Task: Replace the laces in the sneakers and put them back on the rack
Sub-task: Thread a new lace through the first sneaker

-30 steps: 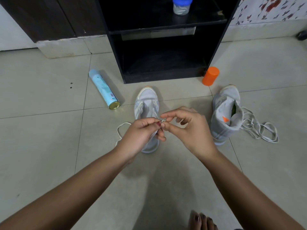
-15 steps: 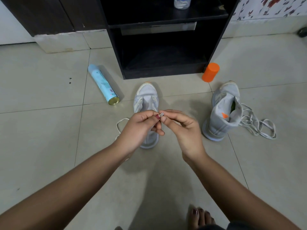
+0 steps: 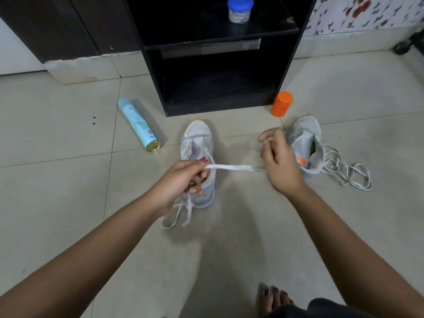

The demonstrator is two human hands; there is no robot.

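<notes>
A pale grey sneaker [image 3: 198, 143] stands on the floor tiles in the middle, toe toward the black rack [image 3: 220, 65]. A white lace [image 3: 231, 167] stretches flat between my hands above it. My left hand [image 3: 183, 180] pinches one end over the sneaker's opening. My right hand [image 3: 278, 161] pinches the other end, blurred, to the right. More of that lace trails on the floor by the heel. A second grey sneaker [image 3: 305, 143] stands at the right, with a loose lace [image 3: 344, 173] heaped beside it.
A light blue spray can [image 3: 138, 123] lies on the floor at the left. An orange cap [image 3: 281, 103] stands by the rack's right foot. A blue-lidded jar [image 3: 239, 9] sits on the rack's upper shelf. My bare toes [image 3: 273, 297] show at the bottom.
My hands were together pinching the lace tip over the sneaker. Now my right hand has moved right, drawing the lace out straight between the two hands.
</notes>
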